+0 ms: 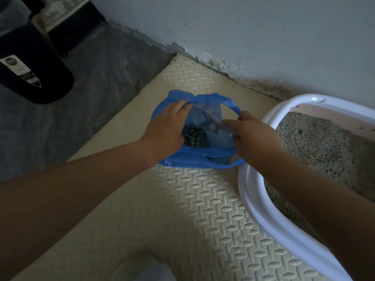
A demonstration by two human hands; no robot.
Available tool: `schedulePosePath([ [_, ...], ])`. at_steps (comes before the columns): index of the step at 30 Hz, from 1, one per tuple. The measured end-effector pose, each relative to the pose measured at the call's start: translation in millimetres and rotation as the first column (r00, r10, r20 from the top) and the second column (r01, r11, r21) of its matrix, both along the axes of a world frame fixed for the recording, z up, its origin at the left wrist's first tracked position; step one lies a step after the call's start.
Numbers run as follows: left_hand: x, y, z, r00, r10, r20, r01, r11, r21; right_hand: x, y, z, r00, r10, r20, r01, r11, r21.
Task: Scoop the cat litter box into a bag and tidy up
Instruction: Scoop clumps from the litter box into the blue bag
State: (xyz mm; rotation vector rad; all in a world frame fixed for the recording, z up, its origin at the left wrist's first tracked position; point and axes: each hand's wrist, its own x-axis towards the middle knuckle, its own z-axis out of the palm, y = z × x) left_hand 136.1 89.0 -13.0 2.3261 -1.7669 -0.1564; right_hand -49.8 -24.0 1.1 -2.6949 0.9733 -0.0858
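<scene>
A blue plastic bag sits open on the cream foam mat, with a dark clump of soiled litter at its bottom. My left hand pinches the bag's left rim and holds it open. My right hand grips the handle of a pale slotted scoop, whose head is tipped down inside the bag. The litter box, white-rimmed with pink inner walls, stands to the right and holds grey litter. My right forearm crosses over its near rim.
The cream embossed mat runs along a grey wall with a chipped, stained base. A dark container with a label stands on the grey floor at the upper left. A pale blurred shape lies at the bottom edge.
</scene>
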Motion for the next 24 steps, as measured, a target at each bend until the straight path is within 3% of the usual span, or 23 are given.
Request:
schedulePosePath([
  [4,-6,-1,3,1.0,-0.015,-0.021,0.015,1.0,-0.006,-11,-5,5,0.988,-0.146,0.05,0.11,0.895,0.432],
  [10,-20,-4,7,0.998,-0.048,-0.029,0.048,0.999,-0.007,-66,-10,19,0.956,-0.269,0.115,0.139,0.764,0.63],
  [14,-44,-19,15,0.996,-0.055,-0.077,0.048,0.995,-0.091,-121,-14,32,0.913,-0.368,0.174,0.132,0.672,0.728],
  [18,-83,-47,16,0.974,-0.188,-0.129,0.169,0.975,-0.142,-184,-16,40,0.845,-0.514,0.147,0.2,0.56,0.804],
  [22,-124,-77,2,0.952,-0.263,-0.157,0.252,0.964,-0.084,-238,-19,29,0.74,-0.669,0.065,0.365,0.482,0.797],
  [24,-141,-91,-9,0.948,-0.282,-0.144,0.28,0.959,-0.035,-256,-16,24,0.73,-0.683,0.032,0.427,0.492,0.758],
])
